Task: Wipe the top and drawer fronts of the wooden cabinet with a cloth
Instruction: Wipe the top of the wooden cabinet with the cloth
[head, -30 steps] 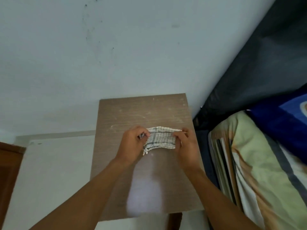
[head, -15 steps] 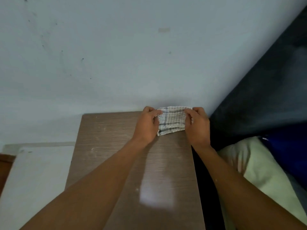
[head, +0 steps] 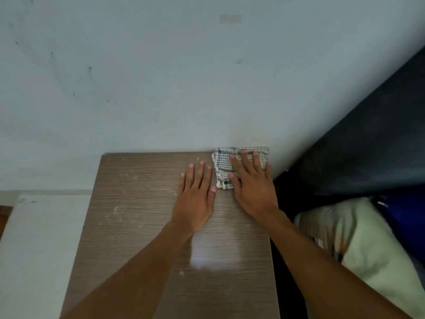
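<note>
Flat hands on the cabinet (head: 138, 215)
The right hand (head: 251, 187), fingers straight, presses the cloth (head: 224, 166) at the cabinet's far right corner; the left hand (head: 195, 199) lies flat just beside it

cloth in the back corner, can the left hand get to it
Probably yes: the left hand lies flat on the cabinet top just beside the cloth, nothing between them. The right hand covers much of it, leaving its left edge bare.
</note>
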